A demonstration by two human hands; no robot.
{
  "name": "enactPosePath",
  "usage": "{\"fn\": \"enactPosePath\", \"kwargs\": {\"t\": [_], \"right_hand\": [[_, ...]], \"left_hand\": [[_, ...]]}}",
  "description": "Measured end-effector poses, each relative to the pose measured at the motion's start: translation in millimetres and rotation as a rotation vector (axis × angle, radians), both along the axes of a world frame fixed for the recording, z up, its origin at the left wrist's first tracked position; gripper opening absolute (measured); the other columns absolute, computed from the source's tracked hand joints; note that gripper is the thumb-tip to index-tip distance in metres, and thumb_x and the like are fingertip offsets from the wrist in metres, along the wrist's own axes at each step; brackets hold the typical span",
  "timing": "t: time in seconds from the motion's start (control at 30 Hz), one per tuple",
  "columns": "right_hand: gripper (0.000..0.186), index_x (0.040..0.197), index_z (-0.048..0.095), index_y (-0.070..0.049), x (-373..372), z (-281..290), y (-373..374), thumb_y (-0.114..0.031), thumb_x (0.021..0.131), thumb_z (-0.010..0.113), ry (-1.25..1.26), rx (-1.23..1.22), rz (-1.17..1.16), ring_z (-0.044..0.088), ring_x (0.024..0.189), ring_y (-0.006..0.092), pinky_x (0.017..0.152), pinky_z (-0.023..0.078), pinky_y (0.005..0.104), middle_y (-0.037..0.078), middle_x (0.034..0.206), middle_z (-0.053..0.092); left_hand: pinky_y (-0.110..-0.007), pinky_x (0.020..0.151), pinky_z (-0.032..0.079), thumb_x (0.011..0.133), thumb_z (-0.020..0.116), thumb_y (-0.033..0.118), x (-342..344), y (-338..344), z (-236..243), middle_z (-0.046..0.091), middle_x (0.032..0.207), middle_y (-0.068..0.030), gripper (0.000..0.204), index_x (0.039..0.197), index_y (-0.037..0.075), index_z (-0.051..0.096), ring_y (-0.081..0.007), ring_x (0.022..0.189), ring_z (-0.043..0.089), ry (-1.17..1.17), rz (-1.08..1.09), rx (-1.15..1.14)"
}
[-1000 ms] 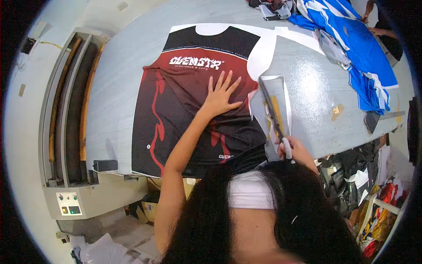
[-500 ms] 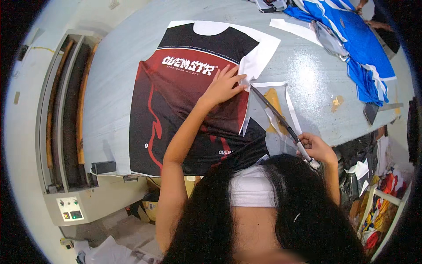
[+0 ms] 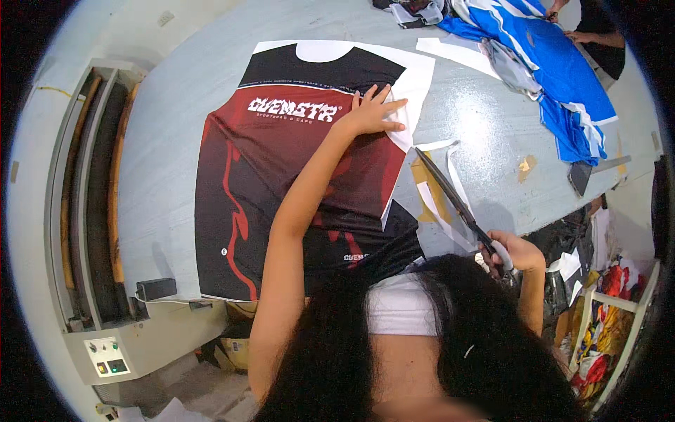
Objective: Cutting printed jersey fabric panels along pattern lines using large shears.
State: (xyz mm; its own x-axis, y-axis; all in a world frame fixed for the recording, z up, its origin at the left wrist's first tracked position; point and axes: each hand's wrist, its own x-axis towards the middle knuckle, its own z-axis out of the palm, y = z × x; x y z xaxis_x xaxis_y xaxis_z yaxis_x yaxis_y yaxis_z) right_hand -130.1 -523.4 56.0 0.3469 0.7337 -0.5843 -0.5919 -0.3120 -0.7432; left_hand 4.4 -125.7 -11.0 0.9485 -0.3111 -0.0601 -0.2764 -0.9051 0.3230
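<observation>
My left hand [image 3: 371, 116] lies with spread fingers on a printed black and maroon shirt panel [image 3: 246, 176], at its right edge beside a white margin [image 3: 415, 88]. The panel lies on a pale grey table [image 3: 151, 183], over more dark fabric at lower right. My right hand [image 3: 512, 253] grips long dark scissors [image 3: 457, 197] by the wrapped handle, low at the table's right. Their blades point up and left, with the tips just by the white margin below my left hand. White strips and a tan patch [image 3: 427, 186] lie under and around the blades.
A roller machine [image 3: 91, 197] and a small black box [image 3: 156, 287] stand left. Blue fabric pieces [image 3: 562, 77] lie at upper right, where another person's hands [image 3: 578, 36] reach in. A phone [image 3: 579, 177] is at the right edge. Below it are fabric piles [image 3: 608, 309].
My left hand has moved up and right toward the panel's edge. My right hand and the scissor handles have shifted right, with the blades more slanted. The white margin has changed shape.
</observation>
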Motion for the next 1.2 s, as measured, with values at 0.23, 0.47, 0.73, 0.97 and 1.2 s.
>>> {"fn": "enactPosePath", "kwargs": {"t": [0.23,0.47,0.73,0.97,1.2], "right_hand": [[0.037,0.102,0.046,-0.001,8,-16,-7,-0.019,0.077,0.067,-0.285,-0.002,0.294,0.052,0.069,0.0079,0.056,0.043,0.0212,-0.001,0.077,0.05],[0.027,0.092,0.047,-0.002,24,13,11,-0.016,0.078,0.065,-0.142,-0.237,0.137,0.05,0.051,0.0063,0.043,0.044,0.0218,0.0,0.066,0.049],[0.039,0.09,0.052,-0.002,38,11,40,-0.035,0.074,0.067,-0.604,-0.414,0.405,0.047,0.058,0.011,0.051,0.037,0.0259,0.003,0.063,0.051],[0.043,0.092,0.052,0.0,48,16,55,-0.039,0.077,0.062,-0.484,-0.393,0.423,0.05,0.062,0.0139,0.055,0.04,0.0288,0.006,0.067,0.055],[0.044,0.093,0.05,-0.001,66,18,57,-0.042,0.08,0.058,-0.578,-0.396,0.593,0.054,0.062,0.0133,0.053,0.043,0.0278,0.005,0.069,0.053]], "left_hand": [[-0.058,0.101,0.006,0.074,0.049,0.062,-11,-2,-8,0.017,0.142,-0.0152,0.061,0.127,0.033,0.041,-0.0324,0.132,0.012,-0.155,0.015,-0.103],[-0.055,0.102,0.008,0.07,0.062,0.052,-45,0,18,0.023,0.141,-0.0114,0.057,0.121,0.03,0.049,-0.0307,0.132,0.014,-0.035,-0.139,-0.075],[-0.057,0.102,0.005,0.06,0.068,0.055,-55,-2,20,0.018,0.143,-0.0112,0.072,0.125,0.035,0.043,-0.0311,0.133,0.01,-0.02,-0.122,-0.023],[-0.057,0.101,0.002,0.058,0.068,0.058,-53,1,20,0.014,0.144,-0.0112,0.076,0.127,0.036,0.041,-0.0317,0.133,0.006,-0.024,-0.156,-0.048],[-0.057,0.101,0.0,0.057,0.067,0.06,-54,1,22,0.011,0.145,-0.011,0.079,0.128,0.037,0.04,-0.0314,0.133,0.004,0.001,-0.149,-0.023]]}}
